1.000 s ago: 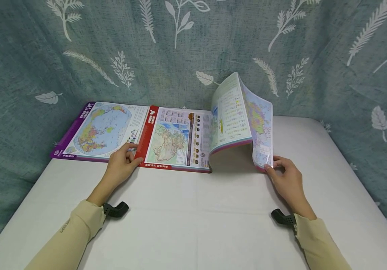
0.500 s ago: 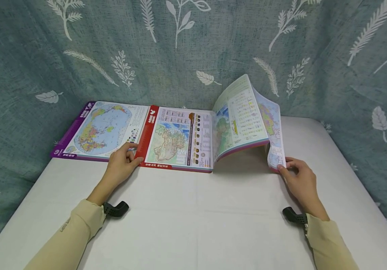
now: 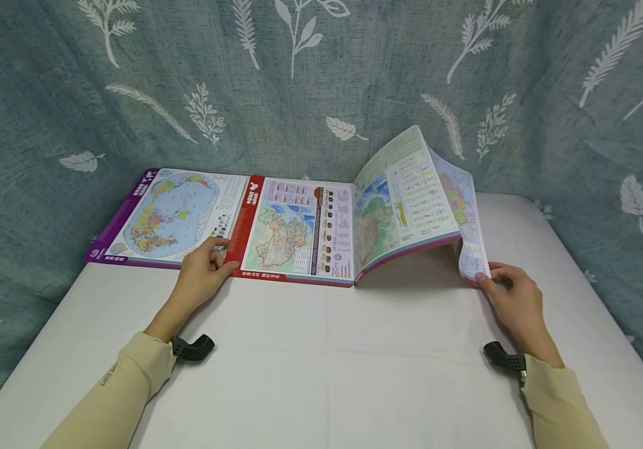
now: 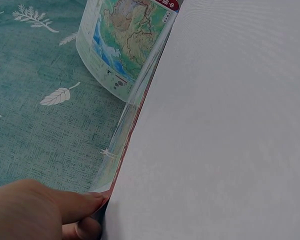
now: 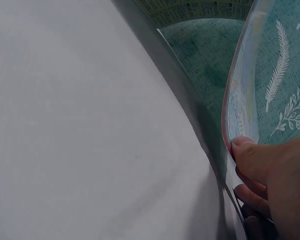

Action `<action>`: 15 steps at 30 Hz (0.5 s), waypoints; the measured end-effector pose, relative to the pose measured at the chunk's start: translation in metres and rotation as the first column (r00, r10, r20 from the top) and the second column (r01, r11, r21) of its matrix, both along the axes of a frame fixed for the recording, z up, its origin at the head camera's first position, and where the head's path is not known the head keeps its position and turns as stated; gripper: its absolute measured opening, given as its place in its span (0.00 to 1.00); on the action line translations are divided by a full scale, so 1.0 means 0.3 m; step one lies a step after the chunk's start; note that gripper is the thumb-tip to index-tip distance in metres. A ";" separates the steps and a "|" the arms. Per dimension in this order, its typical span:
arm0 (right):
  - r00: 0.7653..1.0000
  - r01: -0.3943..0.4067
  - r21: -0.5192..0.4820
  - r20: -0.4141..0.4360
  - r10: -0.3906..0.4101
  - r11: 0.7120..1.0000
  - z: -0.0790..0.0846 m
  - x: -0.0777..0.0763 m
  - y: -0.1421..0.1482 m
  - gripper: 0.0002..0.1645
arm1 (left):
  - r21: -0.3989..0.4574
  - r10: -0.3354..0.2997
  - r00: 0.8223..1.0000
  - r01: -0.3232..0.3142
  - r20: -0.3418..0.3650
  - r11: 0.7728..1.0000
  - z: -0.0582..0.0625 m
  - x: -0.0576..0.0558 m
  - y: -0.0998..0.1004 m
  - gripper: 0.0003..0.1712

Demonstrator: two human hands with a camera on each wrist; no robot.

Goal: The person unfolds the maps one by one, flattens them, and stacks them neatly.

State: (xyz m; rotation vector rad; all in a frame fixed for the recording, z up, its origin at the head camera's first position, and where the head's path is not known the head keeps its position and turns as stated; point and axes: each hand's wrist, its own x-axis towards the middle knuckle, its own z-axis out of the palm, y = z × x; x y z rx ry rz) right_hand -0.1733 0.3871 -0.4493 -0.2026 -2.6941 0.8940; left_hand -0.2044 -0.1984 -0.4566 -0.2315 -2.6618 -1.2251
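A folding map (image 3: 279, 240) with a red left border lies partly spread on the table, its left panel flat. The panel (image 3: 405, 206) beside it rises in a slope to a fold, and the far-right panel (image 3: 469, 231) hangs down behind that fold. My left hand (image 3: 204, 271) pinches the red lower left corner; the left wrist view shows the thumb (image 4: 85, 202) on top of it. With thumb and fingers, my right hand (image 3: 514, 302) grips the lower right corner of the last panel. In the right wrist view this panel's edge (image 5: 230, 110) curves up from the thumb.
A purple-bordered world map (image 3: 172, 215) lies flat at the left, its right side against the red border. White cloth covers the table (image 3: 327, 374). A green curtain (image 3: 276, 125) with white leaf prints hangs close behind the maps.
My right hand has moved right, drawing the last panel with it. The raised fold has shifted right and opened wider, and sunk slightly. My left hand has stayed in place.
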 end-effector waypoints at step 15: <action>0.996 0.085 -0.001 0.042 -0.085 0.996 0.014 0.006 0.082 0.27 | -0.002 0.009 1.000 -0.009 0.028 1.000 0.007 0.003 0.005 0.24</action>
